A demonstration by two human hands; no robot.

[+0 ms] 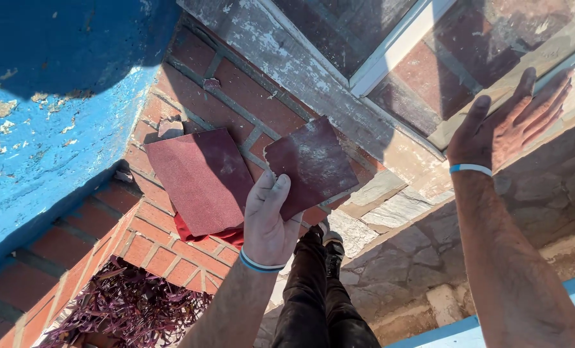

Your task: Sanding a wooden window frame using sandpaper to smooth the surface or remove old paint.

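My left hand grips a dark red sheet of sandpaper by its lower left corner, lifted above a brick ledge. A second, larger red sandpaper sheet lies flat on the ledge just left of that hand, with a red cloth under its lower edge. My right hand is flat against a pale window frame at the upper right, fingers spread and holding nothing. Both wrists wear a light blue band.
A blue wall with peeling paint rises on the left. A glass pane reflects brickwork at the top right. Purple-leaved plants grow below the ledge. My dark trousers and shoe stand on stone paving.
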